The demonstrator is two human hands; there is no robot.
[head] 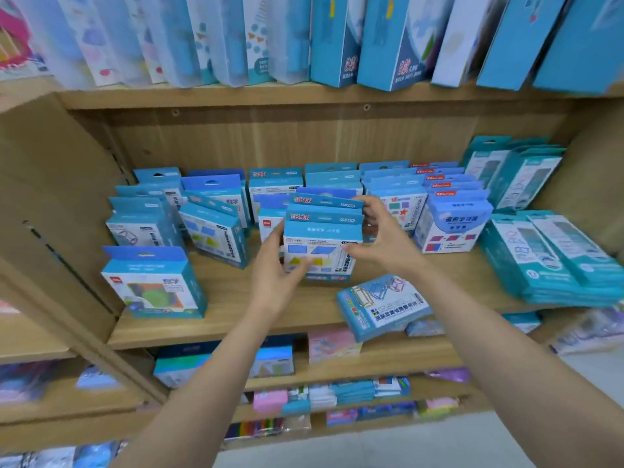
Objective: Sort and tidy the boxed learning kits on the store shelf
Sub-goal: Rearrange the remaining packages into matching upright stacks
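Note:
A wooden shelf (pixel 236 319) holds rows of blue boxed learning kits. In the middle stands a short row of kits with shape pictures; the front one (pixel 322 244) is upright. My left hand (pixel 275 275) grips its lower left side. My right hand (pixel 381 238) holds its right edge, with fingers reaching over the kit behind. One kit (pixel 381 305) lies flat and askew at the shelf's front edge, just under my right wrist. Another kit (pixel 155 282) stands alone at the front left.
A stack of flat teal packs (pixel 553 261) lies at the right. Upright kits (pixel 216 228) lean at the left and a row (pixel 452 221) stands right of centre. Tall blue boxes (pixel 337 38) fill the shelf above. Lower shelves (pixel 337 373) hold mixed goods.

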